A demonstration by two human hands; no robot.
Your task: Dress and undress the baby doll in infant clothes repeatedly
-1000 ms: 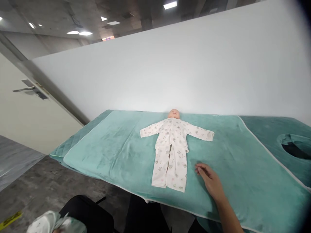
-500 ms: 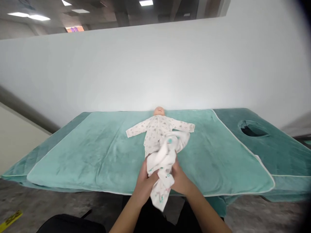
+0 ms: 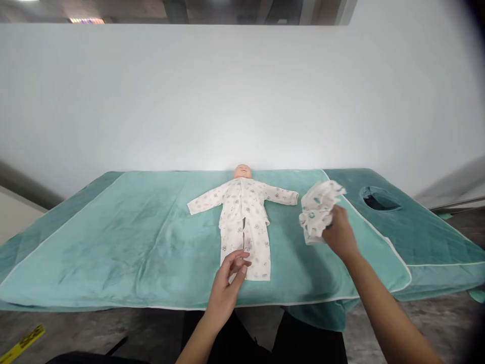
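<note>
Right hand (image 3: 341,230): fingers and thumb pinch the near right edge of the cloth (image 3: 318,210). The exact finger placement is partly hidden. The cloth is bunched, off the fingertips to the left and beyond, and appears raised — a shadow lies on the mat (image 3: 87,237) below.

Left hand (image 3: 226,283): empty, fingers loosely curled, thumb apart. It is over or just beside the lower legs of the trousers (image 3: 259,253); contact cannot be determined. The shirt (image 3: 242,199) and the doll head (image 3: 242,172) lie beyond this hand, toward the wall (image 3: 242,96).

Handling notes (judgement):
1. Grip the cloth at an edge or corner, not mid-bundle; bunched fabric should open more readily from there.
2. Hold the cloth high enough to clear the nearest sleeve, to the left of the right hand. A trailing fold could drag the cuff out of line.
3. Do not lean the left hand on the trousers; pressure may crease or shift them. That hand is better placed to take a second edge.
4. Stay clear of the hole (image 3: 379,199), beyond and right of the right hand — loose fabric could slip in.
</note>
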